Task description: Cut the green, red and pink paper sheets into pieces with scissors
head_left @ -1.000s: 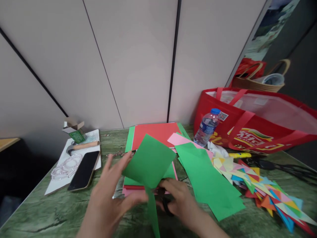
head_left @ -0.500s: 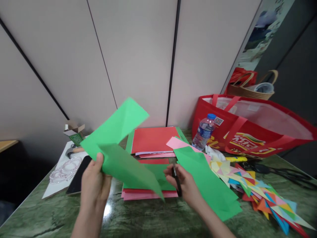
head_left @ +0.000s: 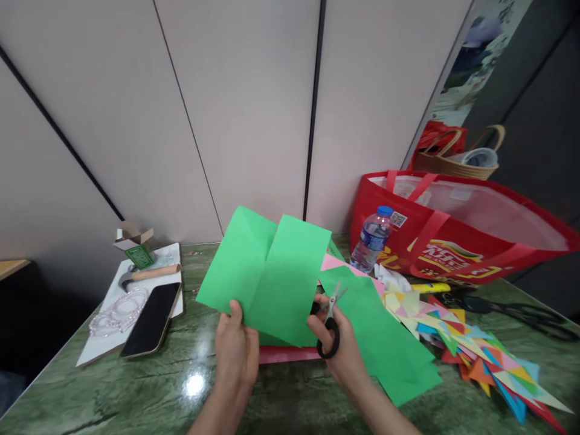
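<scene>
A creased green sheet of paper [head_left: 267, 278] is held up over a green marbled table [head_left: 136, 393], facing the camera, its fold running down the middle. The left hand [head_left: 235, 356] grasps the sheet's lower edge, thumb pressed on the front. Just beside the sheet's lower right corner, the right hand [head_left: 339, 356] is closed around black-handled scissors [head_left: 330, 329], fingers through the loops and blades pointing up. Beneath the raised sheet lies a stack of paper [head_left: 290, 353], its pink and red edges showing. To the right, more green sheets [head_left: 389, 350] spread across the table, overlapping a pink sheet [head_left: 335, 264]. Further right sits a heap of coloured paper triangles [head_left: 475, 350], with a yellow marker [head_left: 430, 288] behind it. A water bottle [head_left: 372, 240] stands against a large red bag [head_left: 462, 229] at the wall, and a woven basket [head_left: 457, 157] shows beyond the bag. At the left, a white board [head_left: 99, 344] carries a phone [head_left: 151, 311], bead bracelets [head_left: 113, 308], a hammer [head_left: 145, 275] and a small open cardboard box [head_left: 136, 241].
</scene>
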A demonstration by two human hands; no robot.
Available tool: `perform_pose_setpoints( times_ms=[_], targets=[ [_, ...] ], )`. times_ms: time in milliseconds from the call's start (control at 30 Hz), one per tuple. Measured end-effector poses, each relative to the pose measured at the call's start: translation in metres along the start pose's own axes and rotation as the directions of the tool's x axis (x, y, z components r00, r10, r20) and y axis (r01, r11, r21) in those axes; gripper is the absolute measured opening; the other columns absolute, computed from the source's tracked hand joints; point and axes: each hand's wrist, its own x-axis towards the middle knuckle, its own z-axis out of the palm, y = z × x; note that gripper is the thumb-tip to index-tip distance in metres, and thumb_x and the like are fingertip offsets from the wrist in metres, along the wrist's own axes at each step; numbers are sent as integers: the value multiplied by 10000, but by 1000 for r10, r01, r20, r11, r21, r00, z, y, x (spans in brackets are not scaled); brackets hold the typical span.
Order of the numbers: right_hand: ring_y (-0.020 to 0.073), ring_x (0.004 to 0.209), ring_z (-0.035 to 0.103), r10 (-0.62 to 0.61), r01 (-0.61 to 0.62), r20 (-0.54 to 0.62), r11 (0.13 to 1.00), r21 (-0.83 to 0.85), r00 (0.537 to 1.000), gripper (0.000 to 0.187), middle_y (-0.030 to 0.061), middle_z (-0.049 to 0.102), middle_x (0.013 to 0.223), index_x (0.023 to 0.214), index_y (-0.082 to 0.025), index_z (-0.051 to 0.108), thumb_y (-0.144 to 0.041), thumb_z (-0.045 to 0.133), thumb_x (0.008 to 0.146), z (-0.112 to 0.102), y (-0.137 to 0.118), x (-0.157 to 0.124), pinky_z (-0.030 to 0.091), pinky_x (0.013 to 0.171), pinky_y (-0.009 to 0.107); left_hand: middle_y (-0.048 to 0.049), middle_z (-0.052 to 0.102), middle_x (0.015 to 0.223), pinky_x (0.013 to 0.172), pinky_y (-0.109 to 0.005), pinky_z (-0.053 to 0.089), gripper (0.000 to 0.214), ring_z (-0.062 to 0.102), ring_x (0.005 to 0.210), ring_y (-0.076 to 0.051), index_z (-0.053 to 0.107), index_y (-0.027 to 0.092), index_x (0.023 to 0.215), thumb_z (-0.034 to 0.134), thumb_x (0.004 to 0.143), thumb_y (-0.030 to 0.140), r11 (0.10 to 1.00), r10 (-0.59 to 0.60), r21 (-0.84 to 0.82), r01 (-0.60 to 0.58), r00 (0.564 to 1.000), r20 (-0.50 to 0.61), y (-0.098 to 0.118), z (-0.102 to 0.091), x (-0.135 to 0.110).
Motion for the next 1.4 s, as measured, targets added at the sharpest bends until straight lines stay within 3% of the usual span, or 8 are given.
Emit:
perform_pose_setpoints(
  times_ms=[267, 467, 533, 667, 800, 933, 1100, 1400],
  targets=[
    [86, 462, 327, -30, 6, -155, 989, -150, 987, 306, -85, 350, 524, 658, -196, 464, -387, 698, 609, -23, -11, 33, 289, 427, 206, -34, 689, 1026, 910, -376, 448, 333, 594, 1006, -207, 566, 232, 1107, 590, 781, 168, 980, -196, 110, 165, 897, 397, 16, -3, 3],
    [123, 528, 426, -57, 25, -153, 979, -203, 987, 290, -50, 458, 580, 743, -183, 525, -371, 699, 606, -30, -10, 44, 370, 497, 244, -79, 675, 1051, 841, -513, 481, 306, 607, 979, -261, 549, 209, 1135, 527, 830, 228, 919, -387, 261, 295, 802, 456, 12, 0, -6],
    [172, 680, 522, -79, 38, -176, 974, -221, 981, 349, 6, 556, 743, 883, -177, 535, -357, 690, 627, -30, -10, 42, 429, 640, 300, -93, 681, 1030, 820, -538, 491, 251, 621, 945, -267, 590, 163, 1065, 507, 841, 241, 912, -403, 262, 316, 814, 418, 10, 1, -6],
    [213, 859, 551, -163, 84, -257, 953, -293, 953, 364, 54, 584, 897, 979, -193, 496, -322, 659, 680, -22, -18, 25, 406, 791, 365, -96, 705, 942, 808, -507, 517, 179, 636, 907, -249, 640, 100, 902, 493, 846, 185, 948, -302, 186, 260, 919, 255, 12, 3, 1],
    [167, 696, 547, 146, -134, 129, 986, -94, 981, 360, 5, 574, 750, 888, -204, 477, -290, 721, 638, 1, -31, -6, 431, 653, 296, -121, 708, 906, 835, -488, 507, 230, 611, 971, -256, 644, 75, 838, 430, 872, 155, 981, -189, 89, 174, 961, 200, 15, 6, 6],
    [148, 708, 542, 347, -444, 529, 894, 62, 774, 514, -2, 582, 769, 894, -195, 480, -253, 816, 510, 21, -34, -25, 420, 642, 264, -130, 703, 929, 841, -412, 514, 246, 592, 1012, -273, 640, 75, 854, 439, 874, 215, 976, -218, 75, 206, 949, 228, 17, 6, 3],
    [135, 725, 518, 389, -548, 622, 833, 78, 680, 531, 9, 565, 782, 923, -154, 523, -347, 807, 519, 26, -30, -24, 400, 674, 269, -96, 691, 1012, 871, -416, 482, 259, 570, 1048, -270, 621, 146, 970, 454, 864, 314, 957, -290, 127, 261, 885, 364, 15, 1, 4],
    [101, 630, 470, 429, -552, 552, 831, 69, 715, 504, -36, 537, 720, 882, -183, 495, -407, 785, 537, 27, -29, -21, 372, 604, 236, -84, 713, 934, 859, -388, 476, 273, 623, 954, -277, 633, 126, 957, 538, 811, 335, 955, -294, 120, 270, 908, 300, 4, 5, 4]
  ],
)
